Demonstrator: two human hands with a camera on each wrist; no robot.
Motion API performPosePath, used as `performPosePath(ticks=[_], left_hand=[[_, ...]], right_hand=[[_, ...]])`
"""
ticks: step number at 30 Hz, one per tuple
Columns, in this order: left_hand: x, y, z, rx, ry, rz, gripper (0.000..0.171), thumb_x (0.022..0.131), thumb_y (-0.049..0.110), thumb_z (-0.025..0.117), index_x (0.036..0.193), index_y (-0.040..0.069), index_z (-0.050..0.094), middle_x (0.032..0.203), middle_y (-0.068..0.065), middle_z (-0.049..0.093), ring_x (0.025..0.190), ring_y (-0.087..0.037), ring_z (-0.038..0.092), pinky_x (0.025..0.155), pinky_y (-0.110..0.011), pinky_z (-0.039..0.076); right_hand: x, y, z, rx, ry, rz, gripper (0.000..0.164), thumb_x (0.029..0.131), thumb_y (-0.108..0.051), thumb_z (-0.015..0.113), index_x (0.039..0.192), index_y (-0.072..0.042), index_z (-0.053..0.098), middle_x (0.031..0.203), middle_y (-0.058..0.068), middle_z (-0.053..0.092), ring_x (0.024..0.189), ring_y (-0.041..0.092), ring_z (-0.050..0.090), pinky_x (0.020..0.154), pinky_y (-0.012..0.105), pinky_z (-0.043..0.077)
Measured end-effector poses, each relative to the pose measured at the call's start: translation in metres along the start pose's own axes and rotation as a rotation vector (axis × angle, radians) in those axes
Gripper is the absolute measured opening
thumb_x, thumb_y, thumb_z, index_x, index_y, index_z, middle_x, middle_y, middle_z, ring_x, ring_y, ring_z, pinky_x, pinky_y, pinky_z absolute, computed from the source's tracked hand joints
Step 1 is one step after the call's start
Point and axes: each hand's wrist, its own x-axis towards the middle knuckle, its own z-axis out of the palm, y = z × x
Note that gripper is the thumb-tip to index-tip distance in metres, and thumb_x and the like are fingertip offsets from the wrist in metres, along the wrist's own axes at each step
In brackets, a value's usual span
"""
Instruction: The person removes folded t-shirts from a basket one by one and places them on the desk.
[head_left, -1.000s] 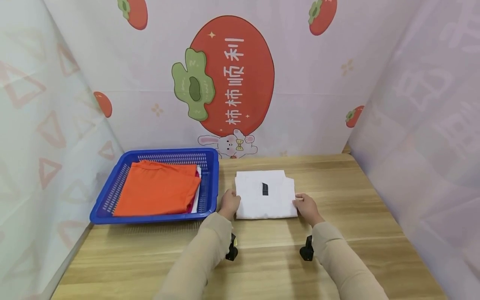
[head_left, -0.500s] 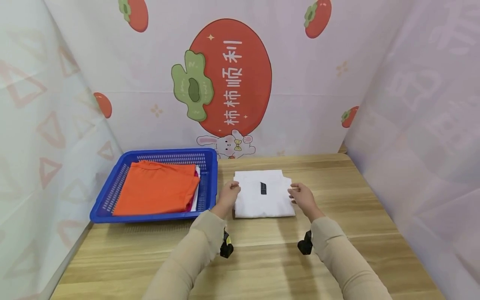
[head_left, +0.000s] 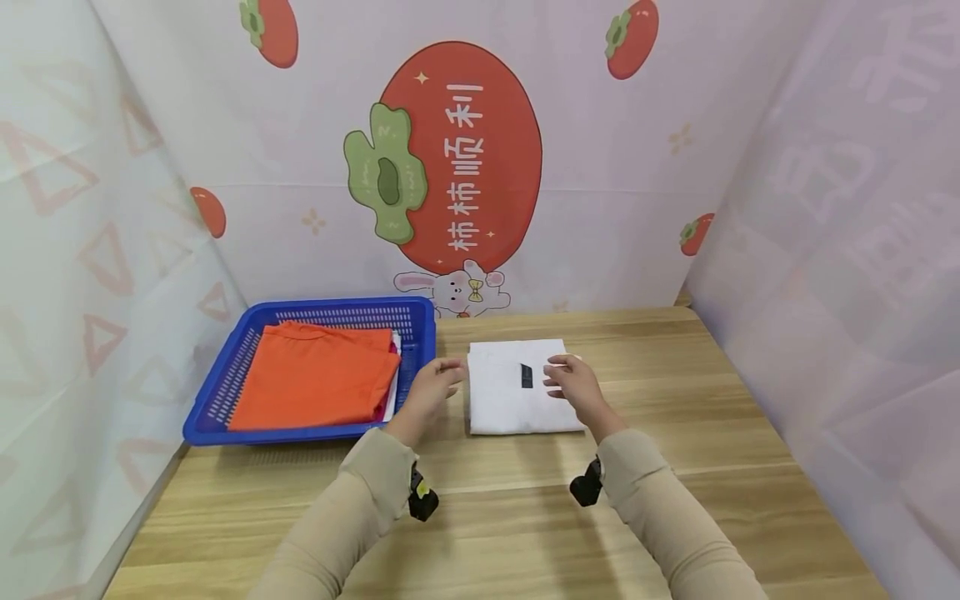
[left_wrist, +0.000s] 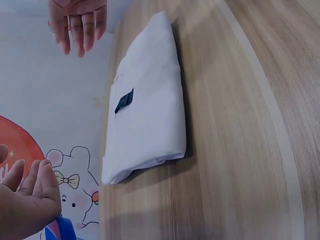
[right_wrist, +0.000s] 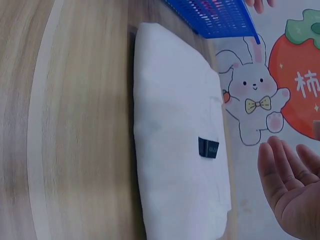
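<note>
A folded white garment (head_left: 502, 400) with a black label (head_left: 527, 376) lies flat on the wooden table. In the head view my left hand (head_left: 429, 390) hovers between it and the blue basket, holding nothing. My right hand (head_left: 579, 387) is raised over the garment's right part, its fingers apart from the cloth. Both wrist views show the hands with loosely bent fingers and bare palms, the left hand (left_wrist: 30, 200) and the right hand (right_wrist: 295, 185) each clear of the folded garment (right_wrist: 172, 125).
A blue perforated basket (head_left: 429, 333) stands at the left of the table. In it lies a folded orange garment (head_left: 315, 375), with white and magenta cloth edges showing beneath. Printed cloth walls (head_left: 600, 208) enclose the back and sides.
Both hands have let go of the white garment's side edges. The left hand has moved left toward the basket, and the right has risen and shifted left above the garment.
</note>
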Motion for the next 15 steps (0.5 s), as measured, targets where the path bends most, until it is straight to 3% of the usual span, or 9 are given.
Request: performPosePath(ticks=[7,15], left_hand=[[-0.009,0.007,-0.025,-0.018,0.016,0.007,0.030,0.085,0.005,0.048,0.113,-0.005,0.049,0.114,-0.020,0.049,0.102,-0.030,0.048,0.086,-0.040,0.038],[-0.013,0.010,-0.060,-0.037,-0.009,0.014,0.033,0.090,0.006,0.038,0.119,-0.010,0.039,0.122,-0.025,0.041,0.111,-0.033,0.040,0.092,-0.041,0.032]], right_hand=[[-0.004,-0.006,0.037,0.097,-0.048,-0.007,0.031,0.086,-0.011,0.050,0.112,0.005,0.046,0.106,0.025,0.050,0.089,0.032,0.053,0.066,0.030,0.048],[-0.011,-0.014,0.068,0.116,-0.129,-0.021,0.030,0.087,-0.013,0.050,0.112,0.005,0.047,0.104,0.024,0.053,0.085,0.028,0.057,0.068,0.033,0.048]])
